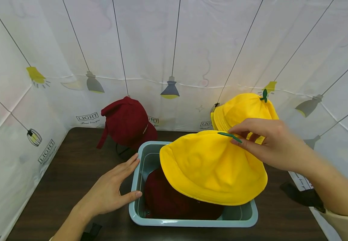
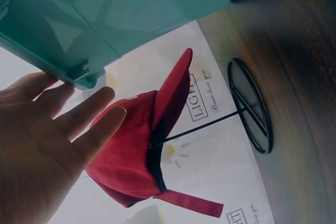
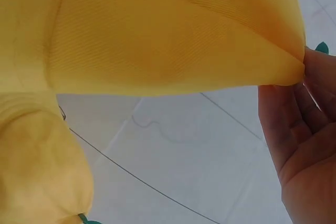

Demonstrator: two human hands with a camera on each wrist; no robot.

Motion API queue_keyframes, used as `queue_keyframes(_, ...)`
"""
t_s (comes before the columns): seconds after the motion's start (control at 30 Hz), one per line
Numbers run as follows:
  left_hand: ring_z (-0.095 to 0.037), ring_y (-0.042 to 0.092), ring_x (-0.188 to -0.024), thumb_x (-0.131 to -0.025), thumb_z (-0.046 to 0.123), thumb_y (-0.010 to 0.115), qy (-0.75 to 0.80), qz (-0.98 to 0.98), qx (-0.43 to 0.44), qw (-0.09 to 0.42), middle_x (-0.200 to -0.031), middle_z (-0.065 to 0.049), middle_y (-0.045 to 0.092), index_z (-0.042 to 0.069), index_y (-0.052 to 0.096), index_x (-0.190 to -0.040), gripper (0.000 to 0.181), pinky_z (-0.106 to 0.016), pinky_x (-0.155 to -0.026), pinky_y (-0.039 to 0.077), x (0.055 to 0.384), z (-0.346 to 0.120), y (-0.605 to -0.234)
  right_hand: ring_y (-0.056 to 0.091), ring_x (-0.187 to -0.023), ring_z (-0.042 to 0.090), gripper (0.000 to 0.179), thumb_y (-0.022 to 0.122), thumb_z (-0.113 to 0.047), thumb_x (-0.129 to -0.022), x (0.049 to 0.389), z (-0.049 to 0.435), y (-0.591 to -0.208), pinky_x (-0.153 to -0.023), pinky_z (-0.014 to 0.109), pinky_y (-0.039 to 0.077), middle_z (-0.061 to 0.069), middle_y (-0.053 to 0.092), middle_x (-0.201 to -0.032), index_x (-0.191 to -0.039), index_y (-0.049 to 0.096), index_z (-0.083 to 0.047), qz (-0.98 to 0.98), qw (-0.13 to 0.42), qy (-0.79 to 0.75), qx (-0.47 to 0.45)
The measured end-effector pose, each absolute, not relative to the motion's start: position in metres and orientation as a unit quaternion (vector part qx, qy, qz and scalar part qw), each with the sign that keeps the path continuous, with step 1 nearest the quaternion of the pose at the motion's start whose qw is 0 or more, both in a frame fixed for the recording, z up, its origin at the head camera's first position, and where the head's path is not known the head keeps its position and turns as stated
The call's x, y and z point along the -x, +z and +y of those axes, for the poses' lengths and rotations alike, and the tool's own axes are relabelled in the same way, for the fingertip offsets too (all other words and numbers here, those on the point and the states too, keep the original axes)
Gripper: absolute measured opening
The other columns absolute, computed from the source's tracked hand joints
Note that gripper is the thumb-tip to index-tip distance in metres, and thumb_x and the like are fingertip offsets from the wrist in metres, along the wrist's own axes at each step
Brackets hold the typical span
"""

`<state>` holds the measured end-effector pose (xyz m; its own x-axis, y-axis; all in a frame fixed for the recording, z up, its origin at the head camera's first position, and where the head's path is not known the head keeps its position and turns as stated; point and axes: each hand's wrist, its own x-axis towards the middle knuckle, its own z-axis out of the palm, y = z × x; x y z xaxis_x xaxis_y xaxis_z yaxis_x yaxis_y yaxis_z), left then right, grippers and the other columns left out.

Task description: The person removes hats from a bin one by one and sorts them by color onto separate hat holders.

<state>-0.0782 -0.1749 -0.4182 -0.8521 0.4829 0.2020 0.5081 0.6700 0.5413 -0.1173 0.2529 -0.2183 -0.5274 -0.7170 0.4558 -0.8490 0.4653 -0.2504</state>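
My right hand [image 1: 270,144] pinches a yellow bucket hat [image 1: 210,167] by its crown, beside the green leaf on top. This hat hangs over the blue plastic basin [image 1: 134,204], hiding part of what lies inside. Within the basin is a dark red cap [image 1: 174,201]. At the basin's left rim, my left hand [image 1: 113,187] rests with its fingers extended. In the right wrist view, the thumb and fingers [image 3: 275,119] squeeze the hat's crown fabric.
Behind the basin on the left, a red cap [image 1: 128,120] sits on a black wire stand [image 2: 252,108]. A second yellow bucket hat [image 1: 243,107] stands at the back right. A printed white sheet [image 1: 146,43] rises behind the dark wooden table [image 1: 71,180].
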Motion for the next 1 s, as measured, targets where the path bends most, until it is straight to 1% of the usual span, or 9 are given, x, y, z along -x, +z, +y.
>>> queue_keyframes(0.03,-0.027,0.041,-0.150,-0.094,0.059,0.070,-0.302,-0.913,0.271,0.021,-0.173,0.009,0.023,0.019,0.033,-0.166,0.090,-0.063,-0.111,0.043,0.078,-0.175,-0.418,0.062,-0.081,0.006,0.030,0.086,-0.004,-0.083,0.118,0.254,-0.217,-0.073,0.013,0.054,-0.007,0.073,-0.101,-0.111,0.076,-0.010,-0.847,0.148,0.224,-0.458)
queue_keyframes(0.1,-0.026,0.041,-0.150,-0.094,0.058,0.070,-0.303,-0.914,0.271,0.021,-0.173,0.009,0.023,0.019,0.033,-0.166,0.090,-0.063,-0.111,0.043,0.078,-0.175,-0.419,0.062,-0.081,0.006,0.048,0.089,0.012,-0.069,0.118,0.256,-0.215,-0.073,0.012,0.054,-0.007,0.073,-0.099,-0.109,0.076,-0.009,-0.855,0.158,0.216,-0.445)
queue_keyframes(0.13,-0.026,0.041,-0.150,-0.094,0.058,0.070,-0.302,-0.914,0.271,0.020,-0.173,0.009,0.023,0.019,0.033,-0.166,0.090,-0.063,-0.111,0.043,0.078,-0.175,-0.419,0.062,-0.081,0.006,0.052,0.089,0.016,-0.065,0.118,0.257,-0.214,-0.073,0.012,0.054,-0.007,0.073,-0.098,-0.109,0.076,-0.009,-0.858,0.163,0.212,-0.438)
queue_keyframes(0.2,-0.026,0.041,-0.150,-0.094,0.059,0.070,-0.302,-0.914,0.271,0.018,-0.173,0.009,0.023,0.019,0.033,-0.166,0.090,-0.063,-0.111,0.043,0.078,-0.175,-0.419,0.062,-0.081,0.005,0.055,0.089,0.019,-0.062,0.119,0.260,-0.212,-0.073,0.011,0.054,-0.007,0.073,-0.097,-0.109,0.077,-0.008,-0.865,0.173,0.205,-0.424)
queue_keyframes(0.47,-0.026,0.040,-0.151,-0.095,0.059,0.069,-0.302,-0.913,0.275,0.019,-0.173,0.008,0.023,0.018,0.033,-0.166,0.090,-0.063,-0.111,0.043,0.078,-0.176,-0.418,0.063,-0.085,-0.001,0.054,0.087,0.023,-0.062,0.125,0.270,-0.204,-0.076,0.009,0.053,0.002,0.076,-0.096,-0.109,0.078,-0.001,-0.869,0.201,0.209,-0.401)
queue_keyframes(0.57,-0.026,0.039,-0.151,-0.095,0.059,0.069,-0.302,-0.912,0.276,0.020,-0.173,0.007,0.023,0.018,0.032,-0.166,0.090,-0.063,-0.111,0.043,0.078,-0.176,-0.418,0.063,-0.086,-0.003,0.052,0.086,0.022,-0.064,0.129,0.274,-0.201,-0.077,0.008,0.052,0.002,0.075,-0.096,-0.110,0.078,0.000,-0.871,0.207,0.211,-0.393)
queue_keyframes(0.8,-0.026,0.038,-0.152,-0.095,0.060,0.068,-0.303,-0.911,0.278,0.021,-0.173,0.007,0.022,0.018,0.032,-0.166,0.090,-0.062,-0.111,0.043,0.078,-0.176,-0.418,0.061,-0.087,-0.007,0.044,0.086,0.017,-0.072,0.135,0.282,-0.195,-0.078,0.006,0.050,-0.003,0.073,-0.099,-0.111,0.078,-0.002,-0.881,0.226,0.199,-0.366)
queue_keyframes(1.0,-0.026,0.038,-0.152,-0.095,0.060,0.068,-0.303,-0.912,0.276,0.016,-0.173,0.008,0.022,0.019,0.032,-0.166,0.090,-0.062,-0.111,0.043,0.079,-0.176,-0.417,0.058,-0.089,-0.012,0.039,0.084,0.015,-0.076,0.138,0.286,-0.189,-0.079,0.003,0.047,0.004,0.075,-0.098,-0.112,0.078,0.002,-0.888,0.246,0.183,-0.342)
